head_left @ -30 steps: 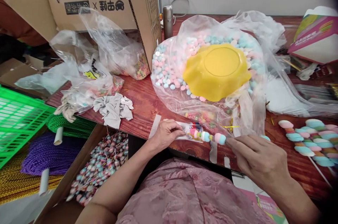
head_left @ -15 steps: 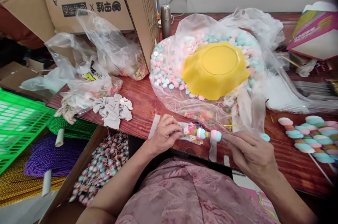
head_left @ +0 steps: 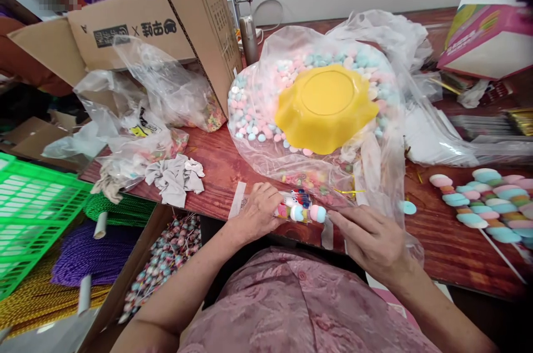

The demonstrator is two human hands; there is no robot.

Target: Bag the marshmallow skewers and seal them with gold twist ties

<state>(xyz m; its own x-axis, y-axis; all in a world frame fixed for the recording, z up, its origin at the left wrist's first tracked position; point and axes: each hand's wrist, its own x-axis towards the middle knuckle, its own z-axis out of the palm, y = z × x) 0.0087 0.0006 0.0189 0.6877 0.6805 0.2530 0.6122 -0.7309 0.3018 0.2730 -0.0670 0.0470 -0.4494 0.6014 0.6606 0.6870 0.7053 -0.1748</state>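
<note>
In front of my body, a skewer of pink, white and blue marshmallows (head_left: 318, 214) lies level between my hands, its left end inside a small clear printed wrapper (head_left: 283, 211). My left hand (head_left: 260, 208) is closed on the wrapper, with its thumb and part of the grip hidden. At the skewer's other end is my right hand (head_left: 370, 236), fingers pinched together at the last pink marshmallow; the stick is hidden by the fingers. More printed wrappers (head_left: 300, 197) lie just behind the skewer.
A yellow wavy bowl (head_left: 327, 109) rests upside down on a clear bag of marshmallows (head_left: 245, 114). Finished-looking marshmallow skewers (head_left: 485, 197) lie at right. To the left are a cardboard box (head_left: 150, 25), crumpled cloth (head_left: 175, 178) and a green basket (head_left: 37, 208). Another person (head_left: 33, 59) is partly visible.
The skewer has gone further left into the wrapper, and my right hand has moved left with it. My left hand now covers more of the wrapper. The camera view has shifted slightly.
</note>
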